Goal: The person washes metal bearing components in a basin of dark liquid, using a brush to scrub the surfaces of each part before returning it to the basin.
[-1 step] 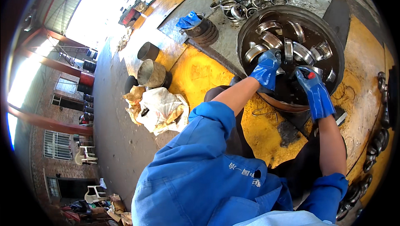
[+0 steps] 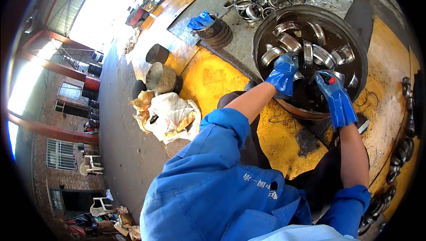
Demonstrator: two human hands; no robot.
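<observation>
A wide round tub of dark liquid stands in front of me, with several shiny metal rings sitting partly sunk in it. My left hand, in a blue rubber glove, reaches over the tub's near left side. Its fingers are closed on a metal ring, mostly hidden by the glove and the liquid. To the right, my gloved right hand is curled around a tool with a red handle; only the handle's end shows, and the tool's working end is hidden.
Beyond the tub, several more metal rings lie heaped on a grey sheet. Left of them stands a stack of dark rings with a blue glove on top. Metal cylinders and a white sack are at my left. Dark parts line the right edge.
</observation>
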